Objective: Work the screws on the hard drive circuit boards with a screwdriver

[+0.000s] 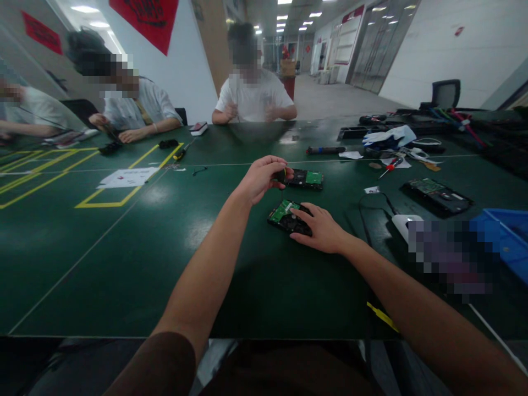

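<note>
A hard drive with a green circuit board (284, 212) lies on the dark green table (165, 286). My right hand (324, 228) rests over its right side, fingers spread across the drive and thumb at its near edge. Above the drive's far edge, my left hand (266, 179) is closed around the dark handle of a screwdriver (281, 176), whose thin shaft points down at the board. Just behind, a second hard drive (311, 179) lies partly hidden by my left fingers. A third drive (439, 196) is farther right.
Three people sit across the table, one (253, 93) straight ahead. To the right are a blue bin (507, 236), a white cabled device (406, 224), a red screwdriver (390, 168), gloves (390, 137) and loose cables. Papers (127, 177) lie left by yellow tape.
</note>
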The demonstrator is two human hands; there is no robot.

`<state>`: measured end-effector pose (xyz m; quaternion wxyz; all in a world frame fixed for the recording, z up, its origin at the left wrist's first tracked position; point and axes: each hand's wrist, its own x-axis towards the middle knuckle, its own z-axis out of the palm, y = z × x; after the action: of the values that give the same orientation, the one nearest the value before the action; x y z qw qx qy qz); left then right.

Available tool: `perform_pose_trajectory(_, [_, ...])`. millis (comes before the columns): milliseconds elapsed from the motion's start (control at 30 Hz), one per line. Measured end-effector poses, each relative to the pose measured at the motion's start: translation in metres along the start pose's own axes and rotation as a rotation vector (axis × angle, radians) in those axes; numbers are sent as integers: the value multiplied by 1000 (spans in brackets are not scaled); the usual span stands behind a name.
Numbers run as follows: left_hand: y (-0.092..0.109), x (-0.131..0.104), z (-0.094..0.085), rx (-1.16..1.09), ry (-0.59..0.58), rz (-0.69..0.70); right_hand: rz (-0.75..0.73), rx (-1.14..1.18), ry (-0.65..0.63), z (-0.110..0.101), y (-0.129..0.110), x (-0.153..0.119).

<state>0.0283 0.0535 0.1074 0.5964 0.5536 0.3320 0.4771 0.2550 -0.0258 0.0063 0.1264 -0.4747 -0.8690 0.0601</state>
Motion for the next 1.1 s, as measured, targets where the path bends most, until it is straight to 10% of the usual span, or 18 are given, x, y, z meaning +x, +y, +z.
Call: perform_pose_trajectory(1100, [0,-1,-3,221,20,82,-22,-9,25,3,2,0])
